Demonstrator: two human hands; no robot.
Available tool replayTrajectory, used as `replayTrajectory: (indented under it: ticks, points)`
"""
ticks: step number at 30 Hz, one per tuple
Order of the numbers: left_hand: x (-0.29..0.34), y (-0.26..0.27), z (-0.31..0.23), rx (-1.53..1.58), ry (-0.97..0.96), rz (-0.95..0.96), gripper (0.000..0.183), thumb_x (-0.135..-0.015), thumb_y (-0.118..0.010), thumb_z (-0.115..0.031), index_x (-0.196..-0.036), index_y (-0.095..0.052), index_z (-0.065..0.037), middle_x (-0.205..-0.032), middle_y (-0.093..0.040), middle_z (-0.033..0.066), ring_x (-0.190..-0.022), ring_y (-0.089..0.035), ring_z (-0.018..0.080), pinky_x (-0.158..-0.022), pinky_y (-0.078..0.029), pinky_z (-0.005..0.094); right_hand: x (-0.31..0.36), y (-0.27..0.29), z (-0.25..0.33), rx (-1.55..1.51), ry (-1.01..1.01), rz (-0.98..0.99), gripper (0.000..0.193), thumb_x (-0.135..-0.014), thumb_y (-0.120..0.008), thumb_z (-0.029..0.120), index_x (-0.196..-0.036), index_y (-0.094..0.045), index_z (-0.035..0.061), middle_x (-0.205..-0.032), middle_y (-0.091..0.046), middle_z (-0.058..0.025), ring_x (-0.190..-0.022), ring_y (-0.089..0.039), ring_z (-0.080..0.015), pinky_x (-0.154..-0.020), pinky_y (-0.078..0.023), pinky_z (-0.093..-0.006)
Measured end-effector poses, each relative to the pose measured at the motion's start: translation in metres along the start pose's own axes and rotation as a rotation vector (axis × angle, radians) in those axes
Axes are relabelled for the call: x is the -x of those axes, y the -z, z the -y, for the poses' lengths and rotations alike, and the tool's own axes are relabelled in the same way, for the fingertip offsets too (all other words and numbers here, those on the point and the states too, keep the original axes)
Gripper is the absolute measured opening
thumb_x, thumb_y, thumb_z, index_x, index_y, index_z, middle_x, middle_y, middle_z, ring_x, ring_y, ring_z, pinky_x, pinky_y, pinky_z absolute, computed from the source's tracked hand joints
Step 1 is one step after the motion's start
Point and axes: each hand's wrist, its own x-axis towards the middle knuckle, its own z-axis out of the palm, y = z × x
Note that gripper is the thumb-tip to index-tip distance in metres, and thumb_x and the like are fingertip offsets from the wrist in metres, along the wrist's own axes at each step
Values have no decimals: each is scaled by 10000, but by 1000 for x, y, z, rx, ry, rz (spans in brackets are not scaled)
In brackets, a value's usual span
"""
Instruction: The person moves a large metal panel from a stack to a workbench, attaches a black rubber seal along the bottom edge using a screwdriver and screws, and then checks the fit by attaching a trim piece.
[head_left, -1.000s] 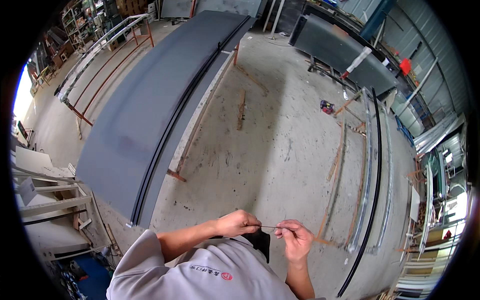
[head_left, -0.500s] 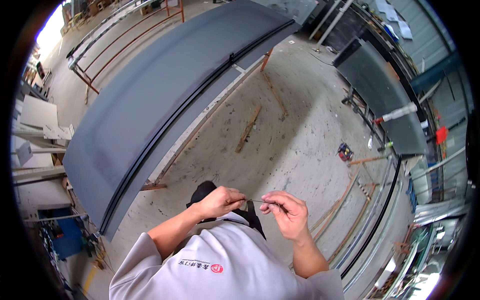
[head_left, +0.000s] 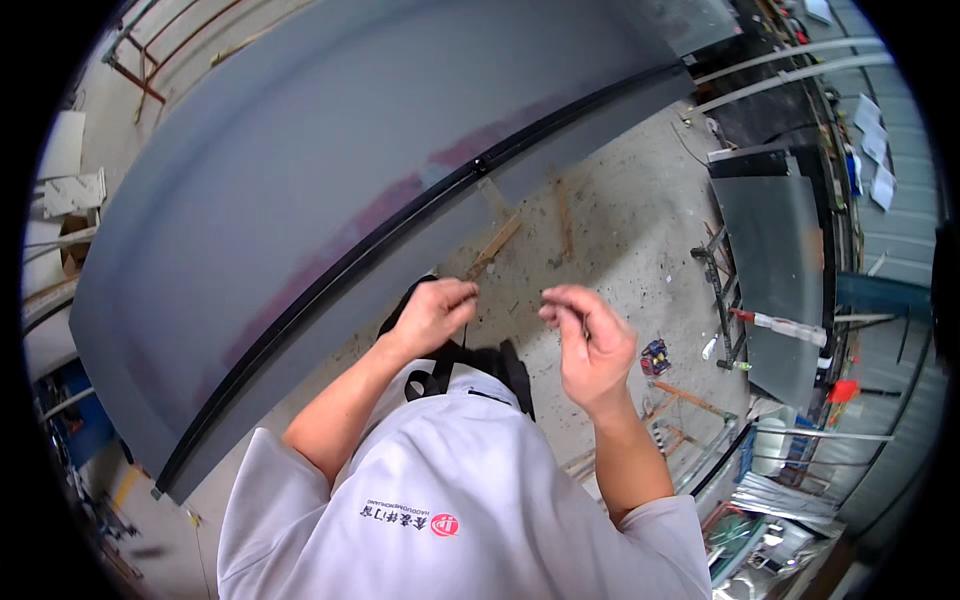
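My left hand is held up in front of my body, its fingers curled and pressed together. Opposite it, my right hand is closed with the thumb drawn against the bent fingers. A gap separates the two hands, and whatever lies in either one is too small to make out. Just beyond them lies a large grey panel, with a long black profile along its near side. A small black fitting sits on that profile. Neither hand touches the panel.
A wooden strip lies on the stained concrete floor. To the right are a small red and dark device, a leaning grey-green sheet and a sealant tube. A reddish metal rack stands at the far left.
The view has shifted so the panel appears nearer. Both hands have risen and are farther apart. The thin dark strand seen between them earlier no longer shows.
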Motion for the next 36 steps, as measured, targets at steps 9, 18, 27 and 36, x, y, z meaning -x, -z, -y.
replayTrajectory:
  ticks: [9,18,27,36]
  points:
    - [-47,52,36,-190,271,-336,142,-816,-634,-20,-946,-672,25,-799,-632,153,-681,-633,288,-624,-500,352,-155,-38,-84,105,198,48,164,-896,-541,-116,-1029,-624,-68,-1000,-680,-157,-821,-691,-203,-741,-576,-291]
    - [-23,49,56,-325,437,-652,125,-829,-627,19,-947,-643,55,-751,-567,94,-614,-534,165,-579,-431,274,-191,-52,-134,5,213,167,153,-901,-550,-114,-1025,-621,-61,-1020,-672,-173,-826,-686,-208,-736,-572,-287]
    - [-90,35,64,-418,194,-572,177,-751,-679,46,-924,-648,25,-834,-628,128,-680,-599,257,-603,-480,319,-216,-62,-147,-78,204,153,162,-847,-588,-118,-987,-609,-41,-954,-678,-166,-808,-673,-276,-712,-553,-324]
    - [-167,16,93,-428,27,-511,230,-687,-745,-26,-893,-644,-20,-778,-600,79,-675,-582,256,-573,-472,359,-227,-70,-154,3,213,282,173,-830,-612,-98,-986,-605,-24,-924,-672,-163,-839,-669,-323,-752,-541,-370]
